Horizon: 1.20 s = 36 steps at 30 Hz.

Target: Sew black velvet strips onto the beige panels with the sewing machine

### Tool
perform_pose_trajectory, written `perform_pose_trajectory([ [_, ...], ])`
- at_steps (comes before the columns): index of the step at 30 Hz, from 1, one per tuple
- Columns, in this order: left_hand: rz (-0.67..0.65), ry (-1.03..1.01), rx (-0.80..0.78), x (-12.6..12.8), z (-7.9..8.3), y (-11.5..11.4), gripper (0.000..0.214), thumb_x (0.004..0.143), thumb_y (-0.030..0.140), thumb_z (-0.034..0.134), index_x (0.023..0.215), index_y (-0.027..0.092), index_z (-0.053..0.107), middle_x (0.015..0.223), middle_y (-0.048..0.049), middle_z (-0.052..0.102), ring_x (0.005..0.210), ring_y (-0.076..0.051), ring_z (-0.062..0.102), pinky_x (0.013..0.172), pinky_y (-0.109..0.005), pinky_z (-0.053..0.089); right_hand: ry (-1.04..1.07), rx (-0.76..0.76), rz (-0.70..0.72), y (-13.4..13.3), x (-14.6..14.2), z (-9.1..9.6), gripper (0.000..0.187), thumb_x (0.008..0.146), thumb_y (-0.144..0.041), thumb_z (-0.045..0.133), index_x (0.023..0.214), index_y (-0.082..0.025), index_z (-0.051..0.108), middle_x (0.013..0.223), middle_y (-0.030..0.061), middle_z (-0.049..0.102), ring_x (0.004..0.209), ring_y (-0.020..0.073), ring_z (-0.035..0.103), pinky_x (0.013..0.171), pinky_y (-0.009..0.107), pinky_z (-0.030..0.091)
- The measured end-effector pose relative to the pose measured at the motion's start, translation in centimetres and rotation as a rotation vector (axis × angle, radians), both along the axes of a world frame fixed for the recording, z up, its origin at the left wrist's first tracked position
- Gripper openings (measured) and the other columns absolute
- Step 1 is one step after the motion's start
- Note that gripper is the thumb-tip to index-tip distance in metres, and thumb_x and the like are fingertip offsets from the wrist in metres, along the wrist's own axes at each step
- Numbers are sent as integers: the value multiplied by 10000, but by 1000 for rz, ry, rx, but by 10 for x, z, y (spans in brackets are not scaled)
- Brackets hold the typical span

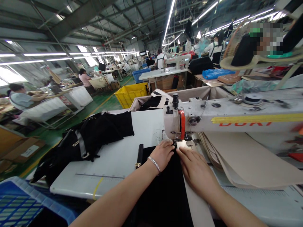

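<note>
A black fabric piece (pixel 163 195) lies under the needle area of a sewing machine (pixel 175 126) and runs down toward me. My left hand (pixel 163 154), with a silver bangle at the wrist, has its fingers bent and closed on the fabric just left of the presser foot. Flat beside it rests my right hand (pixel 196 167), fingers stretched out over the fabric's right edge and a beige strip (pixel 197 201). A black strap with a metal fitting (pixel 139 156) sticks out left of my left hand. The fingertips partly hide the stitching spot.
Black sewn pieces (pixel 94 135) are heaped on the left of the white table (pixel 113 170). Beige sheets (pixel 246 157) lie under the machine arm at right. A blue crate (pixel 16 201) stands lower left, a yellow bin (pixel 131 94) farther off. Other people sit at machines beyond.
</note>
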<state>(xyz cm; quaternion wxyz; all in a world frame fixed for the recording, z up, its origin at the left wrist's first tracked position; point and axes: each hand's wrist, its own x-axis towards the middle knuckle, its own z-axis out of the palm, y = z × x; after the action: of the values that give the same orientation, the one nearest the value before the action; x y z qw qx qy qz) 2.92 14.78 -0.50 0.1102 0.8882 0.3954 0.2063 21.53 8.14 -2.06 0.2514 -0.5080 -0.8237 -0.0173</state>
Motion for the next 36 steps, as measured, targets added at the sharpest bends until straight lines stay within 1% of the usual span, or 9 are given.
perform_pose_trajectory([
  [3, -27, 103, -39, -4, 12, -21, 290, 905, 172, 541, 1193, 161, 574, 1327, -98, 534, 1318, -223, 414, 1150, -451, 325, 1, -29, 16, -1, 2, 0, 409, 911, -180, 438, 1313, -202, 510, 1280, 93, 551, 1177, 239, 497, 1013, 432, 397],
  [8, -373, 141, -94, -25, 25, -98, 408, 921, 403, 537, 1297, 248, 504, 1398, -64, 479, 1363, -233, 354, 1177, -483, 221, -16, -30, 16, -5, 5, -3, 400, 910, -189, 453, 1303, -218, 527, 1248, 88, 574, 1138, 250, 517, 987, 452, 405],
  [10, -447, 161, -19, -32, 21, -119, 417, 936, 345, 518, 1335, 234, 465, 1410, -73, 467, 1379, -237, 328, 1175, -484, 207, -14, -23, 11, -6, 4, -3, 398, 914, -195, 454, 1305, -216, 526, 1249, 83, 574, 1139, 244, 515, 992, 448, 402],
  [12, -450, 190, 51, -35, 13, -127, 415, 942, 228, 492, 1353, 221, 440, 1418, -76, 460, 1385, -233, 320, 1171, -481, 210, -12, -12, 9, -6, 4, -3, 404, 913, -197, 458, 1311, -216, 521, 1256, 81, 570, 1145, 240, 512, 994, 443, 403],
  [14, -447, 187, 96, -36, 5, -126, 430, 929, 237, 517, 1352, 217, 437, 1418, -82, 459, 1382, -245, 324, 1166, -492, 213, -14, -7, 9, -6, 4, -3, 409, 910, -195, 460, 1314, -219, 519, 1260, 80, 567, 1147, 238, 512, 993, 442, 406],
  [16, -461, 158, 116, -36, 1, -121, 473, 909, 362, 561, 1341, 207, 446, 1408, -97, 469, 1376, -263, 333, 1161, -506, 214, -19, -6, 8, -5, 4, -3, 409, 910, -194, 456, 1313, -222, 521, 1260, 79, 569, 1144, 238, 515, 990, 443, 409],
  [19, -449, 142, 77, -35, 7, -118, 487, 899, 464, 554, 1306, 206, 480, 1391, -92, 488, 1372, -248, 342, 1170, -484, 212, -27, -11, 5, -4, 4, -3, 406, 915, -201, 449, 1314, -223, 522, 1257, 82, 571, 1139, 241, 521, 984, 446, 416],
  [25, -364, 114, 6, -31, 23, -116, 337, 912, 244, 504, 1246, 211, 533, 1339, -58, 537, 1341, -198, 387, 1193, -437, 196, -31, -1, 9, -4, 3, -2, 406, 919, -207, 441, 1317, -221, 521, 1257, 89, 572, 1133, 248, 525, 971, 450, 424],
  [36, -316, 88, 101, -27, 7, -87, 284, 975, 206, 409, 1211, 206, 567, 1261, -34, 604, 1271, -157, 463, 1182, -369, 244, -45, -39, 14, -1, 4, -6, 407, 919, -210, 451, 1320, -198, 512, 1276, 91, 554, 1151, 251, 506, 983, 442, 413],
])
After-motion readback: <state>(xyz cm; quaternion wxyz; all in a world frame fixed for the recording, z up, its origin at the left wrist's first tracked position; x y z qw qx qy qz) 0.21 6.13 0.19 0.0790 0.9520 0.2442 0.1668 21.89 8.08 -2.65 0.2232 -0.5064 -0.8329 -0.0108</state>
